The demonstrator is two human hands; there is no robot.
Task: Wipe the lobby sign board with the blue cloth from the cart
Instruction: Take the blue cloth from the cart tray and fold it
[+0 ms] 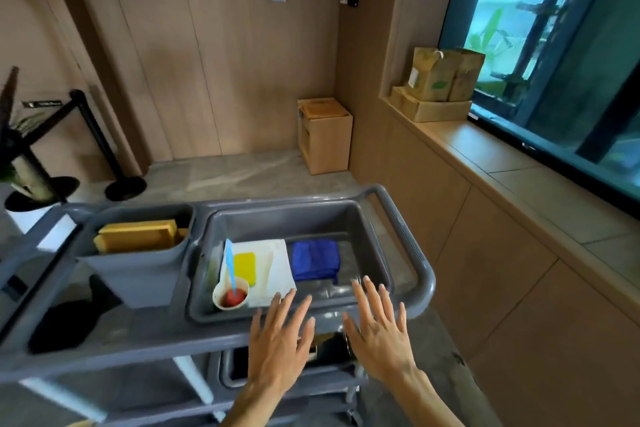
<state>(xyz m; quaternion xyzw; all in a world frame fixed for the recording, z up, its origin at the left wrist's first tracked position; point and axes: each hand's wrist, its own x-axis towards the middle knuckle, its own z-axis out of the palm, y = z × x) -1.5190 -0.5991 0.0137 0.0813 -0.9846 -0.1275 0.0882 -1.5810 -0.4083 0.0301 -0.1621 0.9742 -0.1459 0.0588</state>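
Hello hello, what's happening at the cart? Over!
Left hand and right hand open, empty. Blue cloth folded in gray tub, untouched. Nothing covering it.

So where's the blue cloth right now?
The blue cloth lies folded in the right half of the cart's grey tray, beside a white sheet, just beyond the right hand.

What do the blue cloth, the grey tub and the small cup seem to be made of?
Blue cloth: soft, matte fabric, probably microfibre; it lies in folded layers.
Grey tub: likely moulded plastic; smooth walls, rounded corners, slight sheen.
Cup: perhaps paper or thin plastic; pale, thin rim. Hard to tell.
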